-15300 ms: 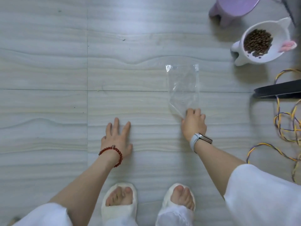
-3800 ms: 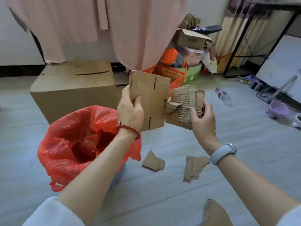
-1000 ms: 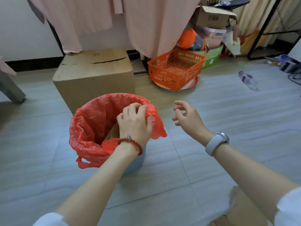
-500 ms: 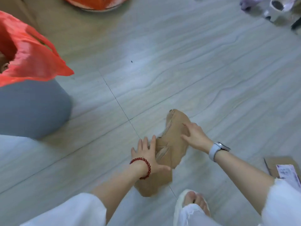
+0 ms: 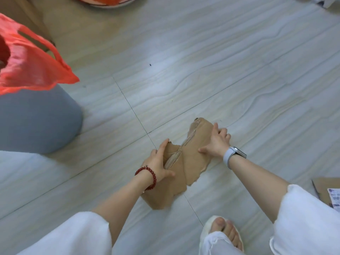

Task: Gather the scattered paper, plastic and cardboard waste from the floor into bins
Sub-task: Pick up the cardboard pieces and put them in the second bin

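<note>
A torn brown cardboard piece (image 5: 185, 162) lies on the pale tiled floor in front of me. My left hand (image 5: 158, 162), with a red bead bracelet at the wrist, grips its left edge, thumb on top. My right hand (image 5: 218, 141), with a grey watch at the wrist, grips its right edge with curled fingers and the thumb pressed on the face. The grey bin (image 5: 36, 122) lined with a red plastic bag (image 5: 31, 65) stands at the left.
A brown cardboard box corner (image 5: 24, 17) sits behind the bin. An orange basket's base (image 5: 104, 0) shows at the top edge. Another cardboard sheet with a white label (image 5: 329, 190) lies at the right edge. My slippered foot (image 5: 222, 234) is below.
Both hands have closed on the cardboard's edges: the left slid from resting flat to gripping its left side, the right curled round the right side. The view shifted slightly.
</note>
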{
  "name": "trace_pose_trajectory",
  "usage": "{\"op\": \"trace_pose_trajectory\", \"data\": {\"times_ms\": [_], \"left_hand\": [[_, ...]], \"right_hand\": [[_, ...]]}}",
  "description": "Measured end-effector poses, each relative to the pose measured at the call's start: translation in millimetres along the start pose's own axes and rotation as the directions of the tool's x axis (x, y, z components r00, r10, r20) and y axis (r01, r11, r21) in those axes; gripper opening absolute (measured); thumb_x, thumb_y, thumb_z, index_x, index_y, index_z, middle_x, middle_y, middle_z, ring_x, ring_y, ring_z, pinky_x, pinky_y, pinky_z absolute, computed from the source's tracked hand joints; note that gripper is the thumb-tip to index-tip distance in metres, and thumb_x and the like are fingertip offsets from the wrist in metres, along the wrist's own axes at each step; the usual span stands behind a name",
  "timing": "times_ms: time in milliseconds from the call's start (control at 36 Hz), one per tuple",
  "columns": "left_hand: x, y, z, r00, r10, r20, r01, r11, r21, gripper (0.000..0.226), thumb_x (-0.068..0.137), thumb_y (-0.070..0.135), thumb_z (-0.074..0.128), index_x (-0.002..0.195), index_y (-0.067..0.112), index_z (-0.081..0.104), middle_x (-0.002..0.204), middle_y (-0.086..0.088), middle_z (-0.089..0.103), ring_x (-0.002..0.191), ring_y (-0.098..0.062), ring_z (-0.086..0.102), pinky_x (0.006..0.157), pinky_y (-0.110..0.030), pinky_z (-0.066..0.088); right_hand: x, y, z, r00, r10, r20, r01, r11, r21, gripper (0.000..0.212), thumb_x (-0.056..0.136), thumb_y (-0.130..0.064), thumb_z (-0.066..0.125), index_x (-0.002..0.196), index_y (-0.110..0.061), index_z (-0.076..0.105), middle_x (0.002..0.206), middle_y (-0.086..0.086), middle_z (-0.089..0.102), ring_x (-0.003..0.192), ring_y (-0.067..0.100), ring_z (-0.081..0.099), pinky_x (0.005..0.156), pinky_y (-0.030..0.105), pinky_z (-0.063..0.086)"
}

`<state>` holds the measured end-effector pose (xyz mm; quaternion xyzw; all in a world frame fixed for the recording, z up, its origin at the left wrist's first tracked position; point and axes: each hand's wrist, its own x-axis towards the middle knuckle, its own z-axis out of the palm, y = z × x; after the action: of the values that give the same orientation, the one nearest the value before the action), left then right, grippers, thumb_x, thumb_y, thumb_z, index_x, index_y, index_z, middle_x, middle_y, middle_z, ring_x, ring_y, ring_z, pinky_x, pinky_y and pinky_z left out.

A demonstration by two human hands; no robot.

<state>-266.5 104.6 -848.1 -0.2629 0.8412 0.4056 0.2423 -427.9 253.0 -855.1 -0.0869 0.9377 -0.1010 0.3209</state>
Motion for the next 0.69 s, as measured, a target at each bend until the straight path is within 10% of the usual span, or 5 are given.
{"op": "trace_pose_trajectory", "data": {"times_ms": [111,222,389,556,694], "left_hand": [[-4,-12,-17,0.999,-0.039,-0.029,0.04,0.999,0.022,0.105,0.07,0.034,0.076,0.14,0.048,-0.001,0.125,-0.004,0.039,0.107,-0.029,0.051,0.09,-0.037,0.044],[-2,-15,-44,0.995,-0.011,-0.103,0.012,1.0,0.009,0.098,0.073,0.033,0.073,0.14,0.049,0.004,0.126,-0.005,0.041,0.107,-0.027,0.051,0.091,-0.037,0.045],[-14,31,-127,0.899,0.138,-0.417,-0.106,0.989,0.098,0.087,0.083,0.029,0.059,0.141,0.047,-0.003,0.106,-0.003,0.038,0.08,-0.025,0.053,0.074,-0.034,0.047],[-64,74,-227,0.527,0.313,-0.79,-0.211,0.949,0.236,0.09,0.08,0.026,0.061,0.144,0.039,0.0,0.109,-0.004,0.038,0.082,-0.028,0.053,0.066,-0.038,0.05],[-123,54,-299,0.195,0.183,-0.963,-0.18,0.972,0.149,0.089,0.08,0.028,0.064,0.147,0.028,0.006,0.115,-0.007,0.038,0.076,-0.018,0.044,0.06,-0.028,0.038]], "right_hand": [[4,-5,-3,0.997,0.069,0.025,-0.071,0.993,0.091,0.114,0.064,-0.035,0.081,0.145,-0.008,0.004,0.143,0.017,0.023,0.131,0.036,0.025,0.108,0.037,0.027],[5,-17,-17,0.999,-0.029,0.024,0.02,0.939,0.343,0.062,0.074,-0.026,0.074,0.124,-0.004,0.045,0.124,0.013,0.054,0.113,0.03,0.051,0.094,0.038,0.044],[-27,-87,-90,0.891,-0.271,-0.364,0.43,0.761,0.486,0.012,0.091,-0.018,0.053,0.098,-0.009,0.055,0.084,0.003,0.056,0.08,0.021,0.053,0.072,0.033,0.043],[-80,-178,-153,0.609,-0.316,-0.728,0.767,0.468,0.439,0.006,0.093,-0.013,0.049,0.092,-0.011,0.043,0.069,-0.009,0.044,0.055,-0.004,0.044,0.055,0.013,0.036],[-129,-255,-170,0.533,-0.357,-0.767,0.846,0.194,0.497,0.018,0.093,-0.014,0.049,0.087,-0.029,0.041,0.085,-0.005,0.056,0.076,0.013,0.056,0.066,0.042,0.052]]}}
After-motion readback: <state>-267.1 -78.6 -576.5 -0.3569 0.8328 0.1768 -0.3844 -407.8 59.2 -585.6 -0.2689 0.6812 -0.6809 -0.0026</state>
